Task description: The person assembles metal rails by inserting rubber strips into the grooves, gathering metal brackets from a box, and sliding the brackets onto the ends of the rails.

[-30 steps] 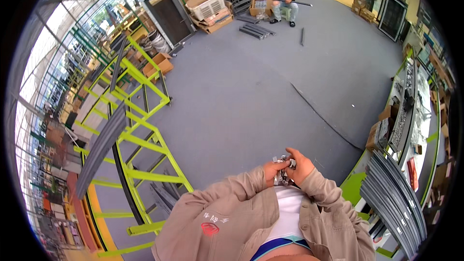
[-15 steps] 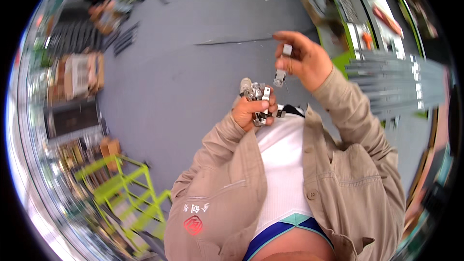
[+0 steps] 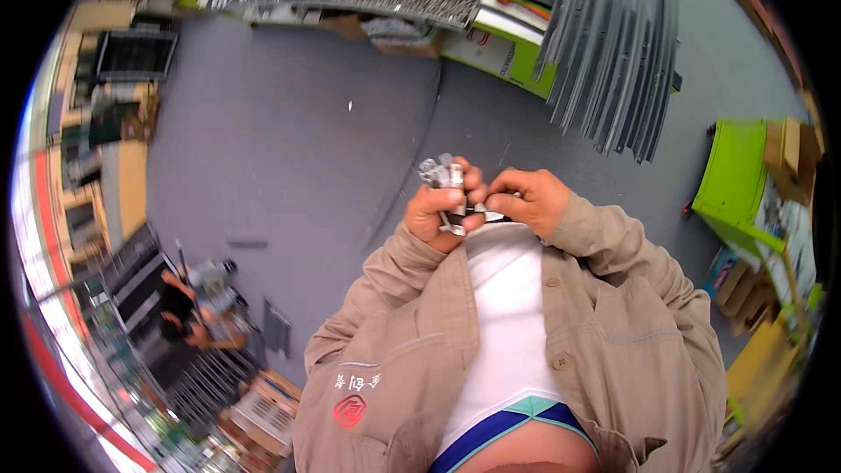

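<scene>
Grey floor (image 3: 280, 123) spreads out ahead of the wearer, crossed by a dark line (image 3: 425, 136). Across the far side runs a table (image 3: 526, 61) with a bright green front, and on it stands a long trough (image 3: 394, 0) full of small shiny parts. A fan of dark grey strips (image 3: 613, 52) juts over its right end. A green cart (image 3: 745, 171) stands off to the right; another person (image 3: 201, 298) is at lower left, near a pale crate (image 3: 263, 412).

The tan jacket (image 3: 394, 385) carries white characters and a red emblem (image 3: 349, 412) on its chest. A small label (image 3: 477, 38) on the green front is too tiny to read.

The left grip (image 3: 434, 210) is curled around a bunch of metal pieces (image 3: 445, 177), held before the white shirt (image 3: 508, 298). Half a second ago the right grip (image 3: 536, 200) was out to the side with one piece; now it is just beside the left, fingertips pinching a small bracket (image 3: 493, 215). The table has swung from the right of the view to the top.
</scene>
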The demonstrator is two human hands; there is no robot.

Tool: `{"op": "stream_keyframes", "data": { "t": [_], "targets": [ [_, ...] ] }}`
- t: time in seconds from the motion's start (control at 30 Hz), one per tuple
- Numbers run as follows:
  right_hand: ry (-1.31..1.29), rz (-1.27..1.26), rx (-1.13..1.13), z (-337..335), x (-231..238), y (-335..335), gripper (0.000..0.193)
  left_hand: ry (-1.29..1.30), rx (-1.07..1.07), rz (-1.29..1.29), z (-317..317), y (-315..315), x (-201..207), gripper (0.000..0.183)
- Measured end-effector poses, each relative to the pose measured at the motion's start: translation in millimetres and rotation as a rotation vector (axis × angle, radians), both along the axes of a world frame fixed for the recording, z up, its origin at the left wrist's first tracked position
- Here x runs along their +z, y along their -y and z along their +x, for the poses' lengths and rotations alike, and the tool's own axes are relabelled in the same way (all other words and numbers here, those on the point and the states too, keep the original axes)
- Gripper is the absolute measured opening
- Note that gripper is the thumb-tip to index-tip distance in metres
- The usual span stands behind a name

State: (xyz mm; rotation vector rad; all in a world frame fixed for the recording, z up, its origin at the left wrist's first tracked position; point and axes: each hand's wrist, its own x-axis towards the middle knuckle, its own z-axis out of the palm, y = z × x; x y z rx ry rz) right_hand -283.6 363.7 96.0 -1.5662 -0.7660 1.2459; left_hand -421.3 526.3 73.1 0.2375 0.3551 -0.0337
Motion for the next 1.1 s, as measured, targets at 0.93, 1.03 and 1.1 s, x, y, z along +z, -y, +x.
{"op": "stream_keyframes", "data": {
  "t": [0.93,1.03,1.1],
  "targets": [
    [-0.484,0.264,-1.710,-8,-29,-142,0.040,0.211,-1.442,0.855,414,-120,-47,0.023],
    [-0.413,0.138,-1.913,2,-76,-147,0.037,0.814,-1.065,1.443,448,-99,-59,0.026],
    [-0.517,0.140,-2.045,8,-91,-148,0.035,0.882,-1.066,1.624,460,-80,-43,0.026]
  ]
}}
